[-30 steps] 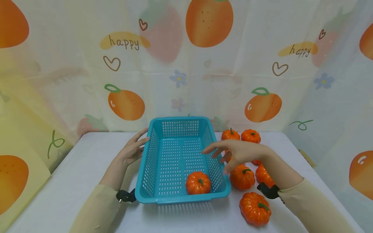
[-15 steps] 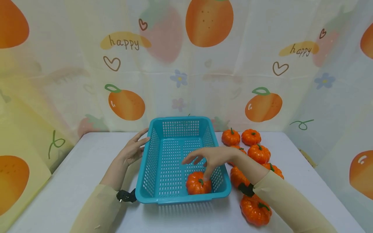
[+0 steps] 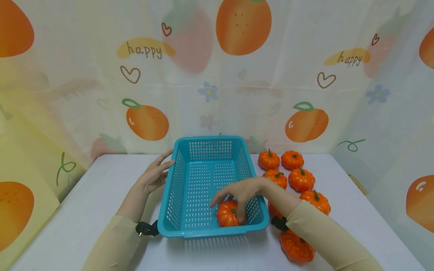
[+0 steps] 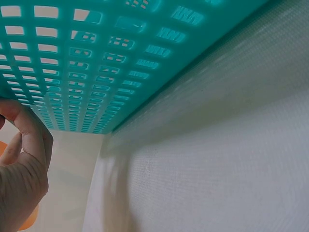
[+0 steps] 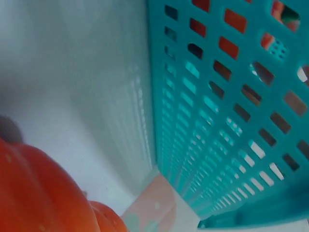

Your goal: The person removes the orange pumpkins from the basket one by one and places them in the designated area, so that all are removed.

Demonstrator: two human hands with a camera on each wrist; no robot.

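Observation:
A blue-green perforated plastic basket (image 3: 162, 218) stands on the white table. In its near right corner sits an orange toy pumpkin (image 3: 223, 217) with a green stem. My right hand (image 3: 246, 190) reaches over the basket's right wall and down to this pumpkin. Its thumb overlaps the pumpkin's right side, while the index finger hangs bent just beyond the left edge. Whether the other fingers touch the pumpkin is hidden. My left hand (image 3: 154, 176) rests against the outside of the left wall near the rim. The left wrist view shows its fingers (image 4: 31, 133) against the perforated side.
Several more toy pumpkins (image 3: 301, 179) lie right of the basket, some partly behind my right forearm. One pumpkin (image 3: 296, 246) lies near the front. In the right wrist view a pumpkin (image 5: 43, 193) is close to the camera. A fruit-printed curtain (image 3: 244, 94) hangs behind the table.
My right hand has moved left from above the basket's right wall, then lowered around the pumpkin inside. The left hand and basket have stayed in place.

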